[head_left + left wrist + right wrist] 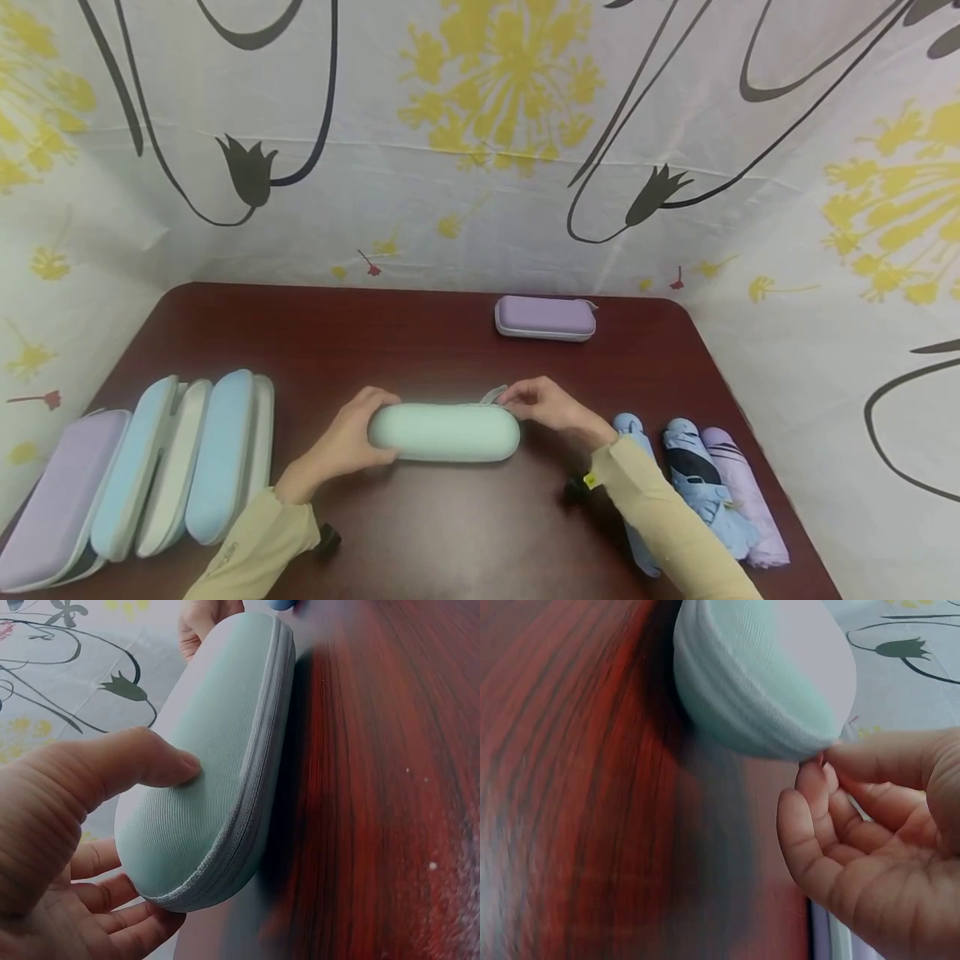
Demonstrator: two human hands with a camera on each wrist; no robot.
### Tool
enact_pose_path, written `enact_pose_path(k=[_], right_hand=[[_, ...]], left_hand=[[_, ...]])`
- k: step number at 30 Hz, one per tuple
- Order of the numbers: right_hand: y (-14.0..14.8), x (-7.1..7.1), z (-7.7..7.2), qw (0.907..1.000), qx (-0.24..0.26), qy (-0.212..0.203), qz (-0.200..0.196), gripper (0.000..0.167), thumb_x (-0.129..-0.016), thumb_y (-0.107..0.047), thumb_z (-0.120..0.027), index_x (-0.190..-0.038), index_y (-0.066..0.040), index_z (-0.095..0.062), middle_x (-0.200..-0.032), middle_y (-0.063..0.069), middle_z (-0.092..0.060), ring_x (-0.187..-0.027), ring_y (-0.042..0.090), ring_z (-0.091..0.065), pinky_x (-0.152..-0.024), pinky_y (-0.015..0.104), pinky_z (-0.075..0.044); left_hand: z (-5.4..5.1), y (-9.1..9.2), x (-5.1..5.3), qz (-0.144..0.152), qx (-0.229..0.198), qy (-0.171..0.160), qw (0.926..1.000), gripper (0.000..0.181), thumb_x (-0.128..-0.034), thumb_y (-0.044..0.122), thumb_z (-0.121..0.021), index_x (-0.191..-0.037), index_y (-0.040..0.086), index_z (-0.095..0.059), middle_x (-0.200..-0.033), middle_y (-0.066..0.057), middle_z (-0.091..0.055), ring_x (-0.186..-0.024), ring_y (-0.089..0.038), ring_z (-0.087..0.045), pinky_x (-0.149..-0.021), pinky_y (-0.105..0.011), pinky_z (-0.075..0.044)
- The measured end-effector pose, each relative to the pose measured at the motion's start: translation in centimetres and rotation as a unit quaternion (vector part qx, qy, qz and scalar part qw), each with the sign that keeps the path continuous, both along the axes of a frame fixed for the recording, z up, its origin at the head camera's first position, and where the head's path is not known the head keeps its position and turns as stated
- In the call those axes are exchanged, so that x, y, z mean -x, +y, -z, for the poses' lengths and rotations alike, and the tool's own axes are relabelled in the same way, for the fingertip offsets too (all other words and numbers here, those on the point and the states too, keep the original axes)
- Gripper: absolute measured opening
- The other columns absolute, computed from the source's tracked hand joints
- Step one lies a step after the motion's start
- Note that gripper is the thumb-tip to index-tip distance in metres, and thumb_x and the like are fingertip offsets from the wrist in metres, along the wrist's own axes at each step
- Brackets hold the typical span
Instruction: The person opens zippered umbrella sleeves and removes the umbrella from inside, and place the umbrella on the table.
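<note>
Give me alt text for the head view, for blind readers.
The left hand grips one end of a mint-green case, and the right hand pinches near its other end. On the dark table, pastel cases sit at left, folded umbrellas at right, and a purple case near the far edge.

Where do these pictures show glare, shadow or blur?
Head view: a soft pale sheen on the dark red table in front of the mint case; left wrist view: a dark shadow along the case's zippered side; right wrist view: the case's top looks washed out, with a blurry dark patch on the tabletop.
</note>
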State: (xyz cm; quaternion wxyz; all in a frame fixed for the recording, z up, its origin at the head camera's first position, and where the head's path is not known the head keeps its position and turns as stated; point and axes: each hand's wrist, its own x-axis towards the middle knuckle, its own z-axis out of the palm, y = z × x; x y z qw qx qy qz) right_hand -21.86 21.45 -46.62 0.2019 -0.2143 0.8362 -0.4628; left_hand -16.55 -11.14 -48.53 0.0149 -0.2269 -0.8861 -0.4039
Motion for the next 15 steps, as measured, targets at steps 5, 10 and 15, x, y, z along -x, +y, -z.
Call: enact_pose_path(k=[5,10,15], right_hand=[[0.1,0.3,0.9,0.9940,-0.014,0.107,-0.018,0.012,-0.087,-0.004,-0.062,-0.096,-0.003,-0.071,-0.094,0.007,-0.069,-0.093,0.019,-0.061,-0.078,0.025,-0.049],[-0.5,-0.1,0.9,0.9771,-0.038,0.209,-0.016,0.008,-0.085,-0.002,-0.064,-0.090,-0.005,-0.070,-0.087,0.003,-0.069,-0.089,0.017,-0.063,-0.080,0.032,-0.050],[-0.8,-0.3,1.0,0.9692,-0.051,0.241,-0.006,0.007,-0.084,-0.001,-0.065,-0.087,-0.004,-0.069,-0.085,0.004,-0.068,-0.086,0.017,-0.063,-0.078,0.033,-0.051]], left_hand=[[0.0,0.0,0.1,0.004,0.005,0.000,1.0000,0.063,-0.0583,0.009,-0.084,-0.114,-0.001,-0.058,-0.109,-0.008,-0.056,-0.097,-0.026,-0.056,-0.082,-0.044,-0.048],[0.2,-0.3,0.2,0.026,0.002,0.025,0.9994,0.064,-0.0567,0.009,-0.083,-0.114,-0.001,-0.056,-0.109,-0.008,-0.055,-0.098,-0.024,-0.056,-0.083,-0.044,-0.048],[0.9,-0.9,0.3,0.053,-0.002,0.048,0.9975,0.067,-0.0559,0.007,-0.082,-0.116,0.003,-0.053,-0.112,-0.006,-0.054,-0.102,-0.022,-0.054,-0.086,-0.044,-0.047]])
